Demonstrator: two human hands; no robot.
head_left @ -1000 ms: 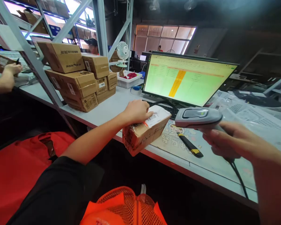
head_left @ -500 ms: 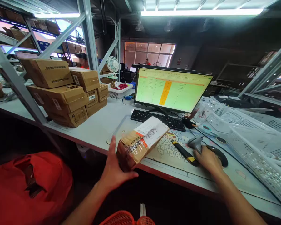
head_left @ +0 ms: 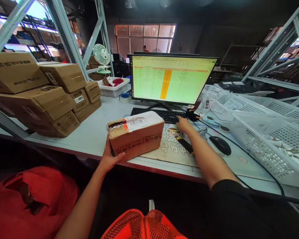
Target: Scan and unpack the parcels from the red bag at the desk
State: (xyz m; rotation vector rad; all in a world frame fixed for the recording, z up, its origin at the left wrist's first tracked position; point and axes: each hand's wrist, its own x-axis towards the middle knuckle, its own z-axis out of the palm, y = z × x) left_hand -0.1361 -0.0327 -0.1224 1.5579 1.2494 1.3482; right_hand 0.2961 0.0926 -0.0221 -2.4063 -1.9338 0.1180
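A brown cardboard box (head_left: 137,139) with a white barcode label on top rests on the table at the front edge. My left hand (head_left: 108,157) grips its left end, thumb along the near side and the other fingers mostly hidden behind it. My right hand (head_left: 183,124) is at the right end of the black keyboard (head_left: 151,112), a finger stretched to the keys and nothing held. Under my right forearm lie the grey barcode scanner (head_left: 202,132), partly hidden, and a black-and-yellow utility knife (head_left: 184,144). A lit monitor (head_left: 173,79) stands behind the keyboard, showing a table.
Stacked cardboard boxes (head_left: 37,96) stand at the left. A black mouse (head_left: 220,145), a roll of tape (head_left: 224,128) and white plastic baskets (head_left: 264,146) are at the right. A white basket (head_left: 113,89) and a fan (head_left: 101,54) sit farther back. A red bag-like cloth (head_left: 49,199) is below left.
My right hand has let go of the scanner and moved up-left to the keyboard. The box has turned, its printed long side now facing me, and my left hand has closed on it. The view has shifted.
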